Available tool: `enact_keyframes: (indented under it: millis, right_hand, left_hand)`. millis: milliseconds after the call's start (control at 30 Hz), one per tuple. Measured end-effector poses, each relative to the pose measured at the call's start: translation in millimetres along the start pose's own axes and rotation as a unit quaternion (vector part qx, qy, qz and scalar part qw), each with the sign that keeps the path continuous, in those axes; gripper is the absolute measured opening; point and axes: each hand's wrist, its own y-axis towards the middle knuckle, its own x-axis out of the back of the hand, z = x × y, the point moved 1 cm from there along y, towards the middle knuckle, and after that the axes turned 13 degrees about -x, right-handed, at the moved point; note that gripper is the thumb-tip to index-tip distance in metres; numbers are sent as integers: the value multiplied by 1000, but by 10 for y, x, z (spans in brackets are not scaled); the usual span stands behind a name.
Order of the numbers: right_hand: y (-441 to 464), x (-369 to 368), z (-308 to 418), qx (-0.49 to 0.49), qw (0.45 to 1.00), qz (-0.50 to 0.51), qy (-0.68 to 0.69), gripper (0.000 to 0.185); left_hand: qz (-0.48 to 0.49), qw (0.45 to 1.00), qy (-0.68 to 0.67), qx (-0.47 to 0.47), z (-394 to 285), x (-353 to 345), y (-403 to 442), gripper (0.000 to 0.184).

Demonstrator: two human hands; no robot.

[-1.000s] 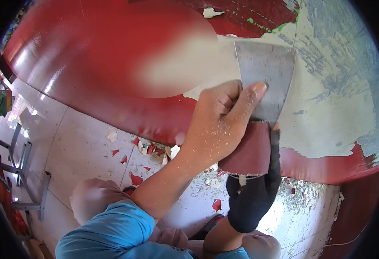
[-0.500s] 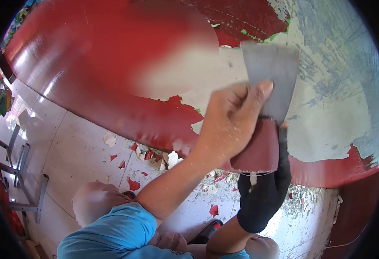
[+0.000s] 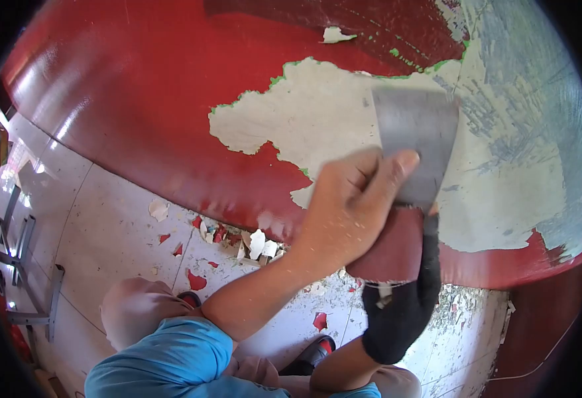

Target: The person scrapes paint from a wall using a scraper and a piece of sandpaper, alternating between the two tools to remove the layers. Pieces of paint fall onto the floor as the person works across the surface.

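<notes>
Both my hands hold a scraper [image 3: 423, 126] with a wide grey metal blade, raised in front of a curved red surface [image 3: 145, 86]. My left hand [image 3: 350, 205] is bare and closed on the blade's left side, its thumb pressed flat on the metal. My right hand [image 3: 400, 318], in a black glove, is closed below the blade around the handle end. A dark red sheet with a frayed lower edge [image 3: 394, 249], which looks like sandpaper, covers the handle and part of the gloved fingers. Behind the blade, a bare cream patch [image 3: 304, 106] has jagged edges.
Red and white paint flakes [image 3: 258, 245] litter the tiled floor [image 3: 118, 232] along the surface's lower edge. One loose flake [image 3: 337, 35] clings higher up. A metal frame [image 3: 39, 292] stands at the left. A thin white cable [image 3: 536, 373] runs at the lower right.
My hands and the scraper have moved slightly down. A blurred red shape over the left part of the cream patch is gone, and that patch's jagged edge now shows.
</notes>
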Motion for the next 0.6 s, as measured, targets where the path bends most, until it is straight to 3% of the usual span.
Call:
enact_keyframes:
  millis: [67,100,167,300,400,600]
  right_hand:
    - [0,-95,-36,-2,1000,-4,-5,48]
    - [19,-65,-46,-3,1000,-2,-7,48]
    - [58,22,-37,-12,1000,3,-9,48]
    - [-11,87,9,3,1000,14,-12,48]
    - [-8,-49,-31,13,999,18,-25,47]
    - [19,-12,-8,-28,998,49,-6,49]
  left_hand:
    - [-37,990,-132,30,-132,18,97,40]
    - [-39,990,-130,32,-114,39,99,40]
    - [-1,999,1,-40,-107,71,72,39]
    - [-17,998,-59,3,-5,54,2,37]
    - [-27,997,-68,-16,-63,106,99,37]
    - [-51,998,13,-34,49,50,-57,37]
